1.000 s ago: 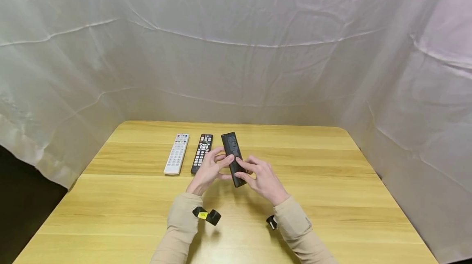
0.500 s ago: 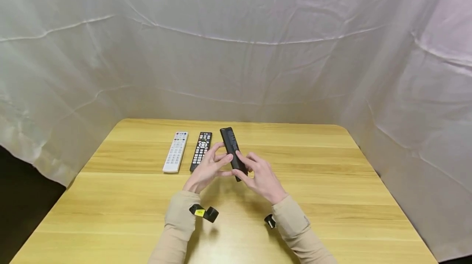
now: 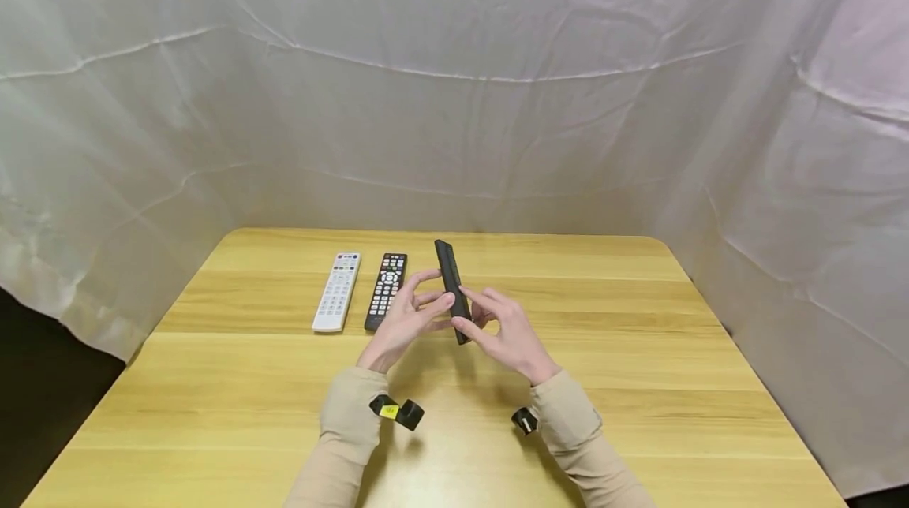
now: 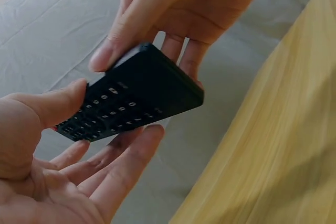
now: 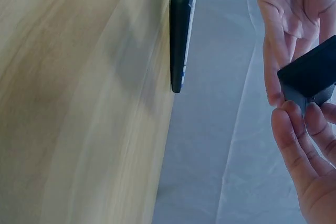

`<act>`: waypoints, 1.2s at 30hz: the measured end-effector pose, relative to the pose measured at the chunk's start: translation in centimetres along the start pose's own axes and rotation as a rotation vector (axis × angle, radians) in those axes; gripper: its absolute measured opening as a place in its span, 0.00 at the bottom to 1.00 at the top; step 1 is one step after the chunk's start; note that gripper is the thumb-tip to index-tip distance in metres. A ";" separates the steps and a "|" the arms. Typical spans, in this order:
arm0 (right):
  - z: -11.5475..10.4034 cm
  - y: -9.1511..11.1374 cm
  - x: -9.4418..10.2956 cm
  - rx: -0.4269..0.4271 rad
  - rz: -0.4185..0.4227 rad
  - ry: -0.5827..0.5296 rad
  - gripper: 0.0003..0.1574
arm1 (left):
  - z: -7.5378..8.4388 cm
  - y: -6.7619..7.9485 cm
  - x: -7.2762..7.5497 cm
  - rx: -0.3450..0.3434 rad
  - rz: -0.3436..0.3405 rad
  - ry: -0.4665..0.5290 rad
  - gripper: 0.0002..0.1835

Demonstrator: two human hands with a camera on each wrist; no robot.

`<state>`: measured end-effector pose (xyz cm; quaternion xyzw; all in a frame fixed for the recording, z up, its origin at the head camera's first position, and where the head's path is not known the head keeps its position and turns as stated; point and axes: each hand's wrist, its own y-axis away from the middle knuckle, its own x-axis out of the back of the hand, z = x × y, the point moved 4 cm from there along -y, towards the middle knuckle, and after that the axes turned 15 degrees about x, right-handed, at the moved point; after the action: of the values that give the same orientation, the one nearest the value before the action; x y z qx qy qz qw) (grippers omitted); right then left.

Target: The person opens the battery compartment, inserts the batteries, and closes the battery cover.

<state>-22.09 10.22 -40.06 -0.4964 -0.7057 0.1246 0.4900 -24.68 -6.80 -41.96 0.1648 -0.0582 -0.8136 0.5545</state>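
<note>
Both hands hold a black remote control [image 3: 449, 267] up over the table, tilted with its narrow side toward the head camera. My left hand [image 3: 403, 326] grips the left edge between thumb and fingers. The near part is pinched by my right hand [image 3: 513, 338], thumb and forefinger on its right side. Rows of numbered buttons on the remote [image 4: 113, 106] show in the left wrist view, facing the left palm. In the right wrist view, the fingertips of the right hand [image 5: 310, 161] touch the remote's near end, while the left hand's fingers reach behind it.
Left of the hands, a second black remote [image 3: 387, 287] lies button side up on the wooden table [image 3: 639, 334]. A white remote [image 3: 337, 293] lies beside it, farther left. Pale grey curtain [image 3: 454, 137] hangs behind the table and along its sides.
The held remote has rolled from showing its labelled back to showing its narrow side, and its far end has risen slightly. Both hands keep their grip and have shifted only a little.
</note>
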 end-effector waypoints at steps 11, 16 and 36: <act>1.3 0.2 0.6 -0.081 0.083 0.039 0.19 | 0.2 -0.1 0.1 -0.034 0.169 -0.044 0.34; 2.1 0.4 1.1 -0.131 0.124 0.082 0.18 | 0.7 0.4 0.6 -0.083 0.411 -0.309 0.34; 5.4 2.0 2.9 -0.391 -0.057 0.235 0.21 | 0.5 -5.9 0.0 0.038 0.755 -1.247 0.25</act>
<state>-25.41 15.29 -42.38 -0.5728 -0.6681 -0.0870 0.4668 -30.09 -4.65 -43.15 -0.3510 -0.4302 -0.5086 0.6581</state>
